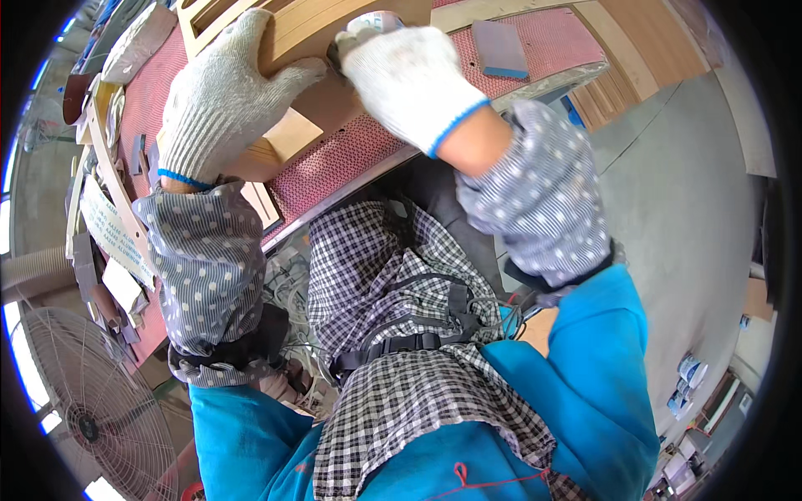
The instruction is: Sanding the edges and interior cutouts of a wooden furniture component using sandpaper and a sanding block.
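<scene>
A: Panel status? Where is it and who has it?

B: Wooden panel [309,33] lies flat on the red mesh mat [334,159] at the near edge of the counter [535,83]. Left hand [219,100] is spread flat on it, palm down, fingers open, pinning rather than clasping. Right hand [409,83] is closed around a small grey tool [368,23], its working end hidden by the glove.

A: Handling?

B: Looks like thin ply with cut-outs: light, stiff, probably weak across the narrow bars. Knit gloves and mat give friction, so it shouldn't skate.

A: Where to take hold?

B: Solid edges, near a corner. Not the cut-out bars. Grey sanding block [499,50] sits apart, to the right.
</scene>
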Demonstrator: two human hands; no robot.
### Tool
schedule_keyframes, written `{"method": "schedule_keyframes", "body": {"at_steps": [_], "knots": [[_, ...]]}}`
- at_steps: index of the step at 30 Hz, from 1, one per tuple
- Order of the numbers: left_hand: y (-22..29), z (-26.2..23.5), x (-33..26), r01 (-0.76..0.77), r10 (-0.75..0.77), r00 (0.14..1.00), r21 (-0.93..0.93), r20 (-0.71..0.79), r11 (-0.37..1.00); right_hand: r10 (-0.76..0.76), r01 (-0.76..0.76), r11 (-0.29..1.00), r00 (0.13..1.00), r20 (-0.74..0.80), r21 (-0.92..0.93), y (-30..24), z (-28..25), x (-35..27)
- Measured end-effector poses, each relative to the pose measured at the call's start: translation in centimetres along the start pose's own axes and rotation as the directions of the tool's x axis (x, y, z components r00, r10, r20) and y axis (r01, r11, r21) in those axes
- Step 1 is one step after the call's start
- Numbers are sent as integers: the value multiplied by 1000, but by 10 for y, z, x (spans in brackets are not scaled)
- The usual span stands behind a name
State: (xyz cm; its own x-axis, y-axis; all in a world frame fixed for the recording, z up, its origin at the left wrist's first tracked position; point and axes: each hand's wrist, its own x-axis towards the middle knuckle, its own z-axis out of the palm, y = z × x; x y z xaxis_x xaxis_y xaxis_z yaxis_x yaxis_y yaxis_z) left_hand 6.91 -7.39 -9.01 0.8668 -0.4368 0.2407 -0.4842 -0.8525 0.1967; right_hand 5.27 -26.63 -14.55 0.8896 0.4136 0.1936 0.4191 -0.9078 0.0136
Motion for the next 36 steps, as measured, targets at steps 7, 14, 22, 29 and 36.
{"method": "schedule_keyframes", "body": {"at_steps": [7,14,22,29,36], "knots": [[10,0,1,32,-32,999,15,-3,999,-72,55,997,914,-399,-55,6,21,-35],[5,5,5,123,-121,988,-19,92,992,-48,33,997,969,-240,-67,7,18,-7],[0,9,7,-15,16,1000,28,-23,999,13,40,971,976,-217,235,18,19,-2],[3,4,3,-14,14,1000,-55,4,998,153,9,777,967,-204,629,1,14,-40],[1,2,2,50,-47,998,-94,41,994,262,-35,648,949,-179,761,-8,34,-5]]}}
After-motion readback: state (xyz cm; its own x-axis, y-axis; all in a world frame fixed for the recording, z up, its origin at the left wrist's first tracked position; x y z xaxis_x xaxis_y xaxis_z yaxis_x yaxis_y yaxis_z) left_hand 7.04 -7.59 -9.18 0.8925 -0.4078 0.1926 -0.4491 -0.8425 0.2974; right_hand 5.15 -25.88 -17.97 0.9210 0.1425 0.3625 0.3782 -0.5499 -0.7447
